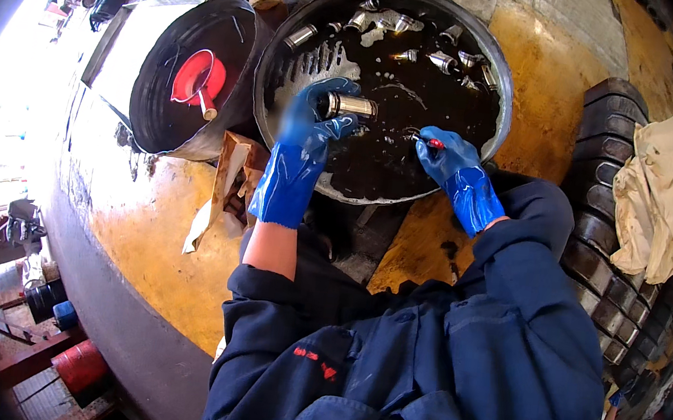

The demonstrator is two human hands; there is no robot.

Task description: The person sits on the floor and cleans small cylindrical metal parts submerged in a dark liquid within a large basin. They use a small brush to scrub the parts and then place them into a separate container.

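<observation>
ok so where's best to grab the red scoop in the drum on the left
Probably by the handle, from the lower right: it juts that way from the red scoop's round bowl, toward the wearer's side of the drum, its end uncovered. The left hand is nearer, but holds a metal cylinder.

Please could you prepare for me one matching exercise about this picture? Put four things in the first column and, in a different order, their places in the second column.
Things
1. large metal cylinder
2. red scoop
3. beige cloth
4. small red object

Places
A. inside the round dark container at the left
B. in the right gloved hand
C. over the dark ribbed stack at the right
D. in the left gloved hand

Right pairs: 1-D, 2-A, 3-C, 4-B
</observation>
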